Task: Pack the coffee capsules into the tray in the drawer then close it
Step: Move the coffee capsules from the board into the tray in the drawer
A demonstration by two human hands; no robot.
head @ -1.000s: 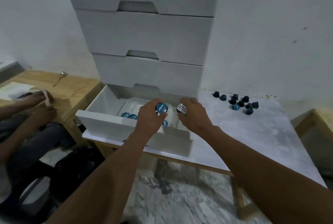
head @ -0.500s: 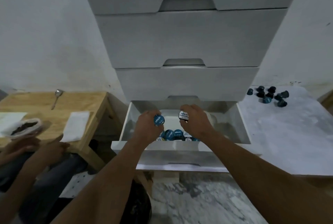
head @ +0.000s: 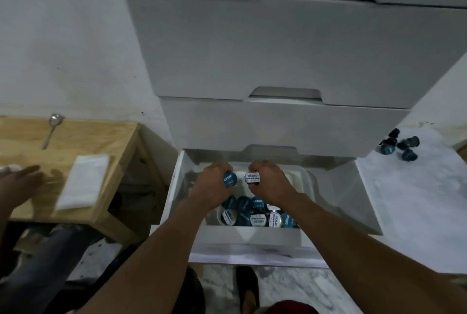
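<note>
Left hand holds blue capsule; right hand — white capsule.

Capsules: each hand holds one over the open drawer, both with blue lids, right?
Not both. The head view shows the left hand holding a blue-lidded capsule, but the right hand holding a white-lidded capsule, each over the open drawer.

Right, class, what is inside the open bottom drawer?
A white tray holds blue and white-lidded capsules along its near edge. The left hand and right hand, each gripping one capsule, cover the tray's middle; anything beneath them is hidden.
</note>
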